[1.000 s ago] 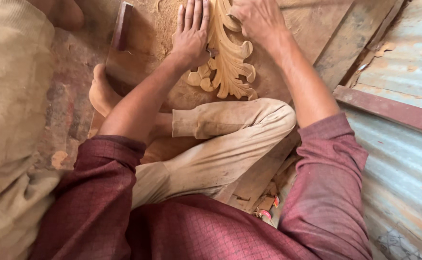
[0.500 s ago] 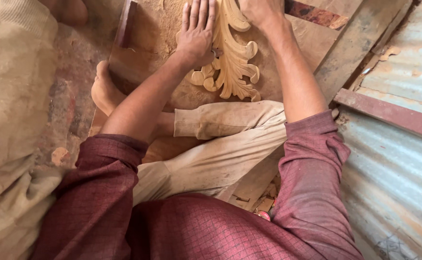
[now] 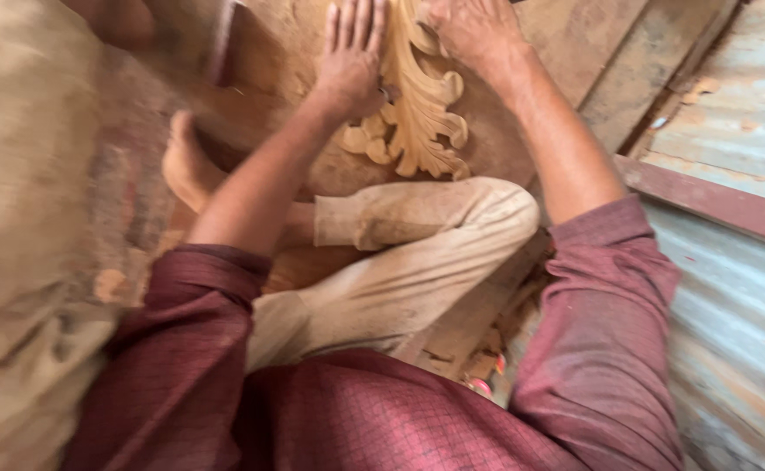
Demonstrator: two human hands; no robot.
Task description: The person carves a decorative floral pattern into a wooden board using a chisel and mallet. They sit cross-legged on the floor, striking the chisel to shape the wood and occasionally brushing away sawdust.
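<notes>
Two bare hands are resting on a pale carved wooden leaf ornament [image 3: 419, 113] that is lying on a dusty wooden board [image 3: 522, 131] near the top edge of the view. The left hand [image 3: 353, 54] is lying flat, fingers spread and open, pressing on the ornament's left edge; it is not gripping anything. The right hand [image 3: 474, 30] is sitting over the ornament's upper right part, partly cut off by the frame, so I cannot tell whether it is gripping. The ornament's scrolled lower tips are pointing toward a bent knee in beige trousers [image 3: 435, 235], lying just beside them. A bare foot [image 3: 188, 166] is resting to the left, well apart from the carving. On the right, a dark red rail [image 3: 714, 205] is bordering corrugated metal sheeting [image 3: 740, 305], closing that side in.
</notes>
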